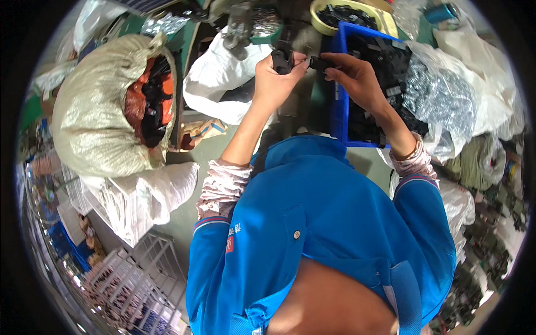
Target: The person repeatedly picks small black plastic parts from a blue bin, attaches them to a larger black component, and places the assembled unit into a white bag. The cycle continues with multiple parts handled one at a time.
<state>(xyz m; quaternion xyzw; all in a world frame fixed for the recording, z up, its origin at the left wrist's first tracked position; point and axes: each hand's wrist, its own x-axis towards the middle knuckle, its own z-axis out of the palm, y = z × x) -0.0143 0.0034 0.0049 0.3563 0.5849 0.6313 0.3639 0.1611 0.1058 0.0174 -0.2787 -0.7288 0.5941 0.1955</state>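
My left hand (272, 86) is closed around a black plastic part (281, 62) with a rounded opening in it. Between the thumb and fingers of my right hand (360, 82) is a smaller black piece (319, 63), pinched just right of the left fingertips. The two hands are close together above the bench, and I cannot tell whether the two pieces touch. Beside my right forearm stands a blue crate (341, 95) holding many black plastic parts (385, 72).
A yellow basin (316, 21) of black parts and a green tray (267, 39) of small metal pieces sit at the back, near a metal machine (239, 25). A white sack (215, 70) lies left of my hands. A large woven sack (92, 106) and plastic bags (446, 95) flank the bench.
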